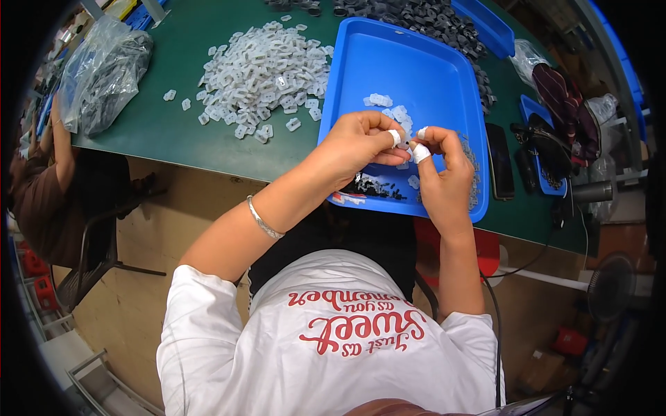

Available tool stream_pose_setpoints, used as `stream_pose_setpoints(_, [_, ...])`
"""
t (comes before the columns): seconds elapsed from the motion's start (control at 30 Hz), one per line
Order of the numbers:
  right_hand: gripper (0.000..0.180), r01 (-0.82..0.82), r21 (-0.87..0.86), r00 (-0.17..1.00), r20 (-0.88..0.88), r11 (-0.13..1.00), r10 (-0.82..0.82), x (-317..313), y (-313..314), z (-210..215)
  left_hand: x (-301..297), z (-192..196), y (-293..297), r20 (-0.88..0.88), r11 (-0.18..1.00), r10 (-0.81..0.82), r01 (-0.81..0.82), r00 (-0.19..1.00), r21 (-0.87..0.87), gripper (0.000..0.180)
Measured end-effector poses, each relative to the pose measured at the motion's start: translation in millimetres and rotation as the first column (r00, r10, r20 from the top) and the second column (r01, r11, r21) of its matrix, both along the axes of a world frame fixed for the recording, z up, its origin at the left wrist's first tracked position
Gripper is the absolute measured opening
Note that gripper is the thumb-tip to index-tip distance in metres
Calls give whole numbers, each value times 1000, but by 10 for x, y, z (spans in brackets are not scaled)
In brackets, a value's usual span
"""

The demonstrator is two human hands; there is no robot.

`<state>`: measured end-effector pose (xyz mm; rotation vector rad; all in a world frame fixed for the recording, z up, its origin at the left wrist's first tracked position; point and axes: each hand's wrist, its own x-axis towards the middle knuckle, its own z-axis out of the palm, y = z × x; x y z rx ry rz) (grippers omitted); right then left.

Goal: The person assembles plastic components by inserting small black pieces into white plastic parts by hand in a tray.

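Note:
Over the near half of a blue tray (409, 48), my two hands meet fingertip to fingertip. White tape wraps some of their fingertips. My left hand (361, 143) is closed in a pinch on a small white plastic piece (407, 144), mostly covered by the fingers. Thumb and forefinger of my right hand (446, 170) press together at the same piece; whatever they hold is too small to make out. Loose white plastic pieces (379, 100) lie in the tray just beyond my hands. Tiny black parts (374, 186) are scattered along its near edge, and small metal parts (474, 173) along its right side.
A large heap of white plastic pieces (267, 73) covers the green table (173, 139) left of the tray. Dark parts (416, 21) are piled behind it. A phone (499, 161) and a small blue tray (548, 170) lie right. A clear plastic bag (107, 73) and another person's arm (62, 149) are far left.

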<state>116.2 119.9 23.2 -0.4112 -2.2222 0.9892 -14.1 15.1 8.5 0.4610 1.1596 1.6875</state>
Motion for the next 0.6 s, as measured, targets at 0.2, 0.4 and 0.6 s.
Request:
stream_pose_setpoints(0.2, [18, -76, 258, 997, 43, 963, 68, -11, 14, 98, 15, 60, -15, -114, 998, 10, -18, 993, -67, 21])
stream_pose_setpoints(0.4, [27, -126, 303, 984, 158, 944, 81, 8, 47, 155, 38, 12, -1, -272, 995, -50, 24, 961, -100, 23])
stream_pose_setpoints(0.6, [39, -115, 197, 957, 284, 974, 56, 3, 12, 237, 42, 35, -23, -391, 992, -92, 48, 916, -121, 20])
